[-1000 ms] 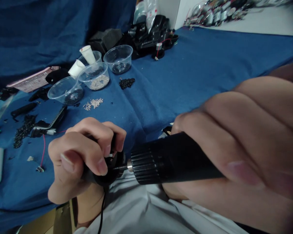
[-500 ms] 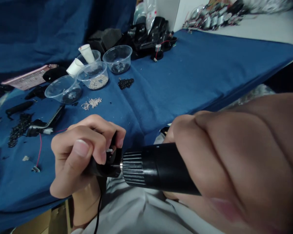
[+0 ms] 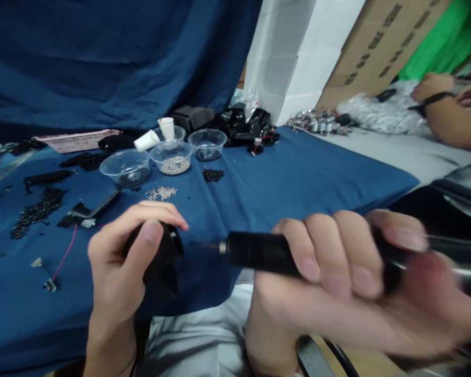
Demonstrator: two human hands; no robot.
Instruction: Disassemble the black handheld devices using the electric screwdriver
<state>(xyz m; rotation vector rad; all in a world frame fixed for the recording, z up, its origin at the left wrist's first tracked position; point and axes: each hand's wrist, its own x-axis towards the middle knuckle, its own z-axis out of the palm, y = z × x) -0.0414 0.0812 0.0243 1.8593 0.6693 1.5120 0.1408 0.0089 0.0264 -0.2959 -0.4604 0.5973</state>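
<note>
My right hand (image 3: 337, 267) is wrapped round a black electric screwdriver (image 3: 259, 251), which points left and has a thin bit at its tip. In my left hand (image 3: 121, 262) is a black plastic part (image 3: 160, 256) with a round opening at its upper end; the fingers cover much of it, so its full shape is hidden. The bit's tip is blurred and lies a little to the right of the part, apart from it. Beyond my left hand, a small heap of silver screws (image 3: 161, 193) lies on the blue cloth (image 3: 251, 193).
Clear plastic bowls (image 3: 125, 166) holding small parts stand at the back, with white paper cups (image 3: 146, 140) among them. Black screws (image 3: 213, 175) lie in a pile nearby. On the left is a part with a red wire (image 3: 66, 252). Another person's arm (image 3: 455, 118) shows at far right.
The screwdriver has drawn back to the right, out of the black part. My view has tilted up, bringing in boxes and another person's arm.
</note>
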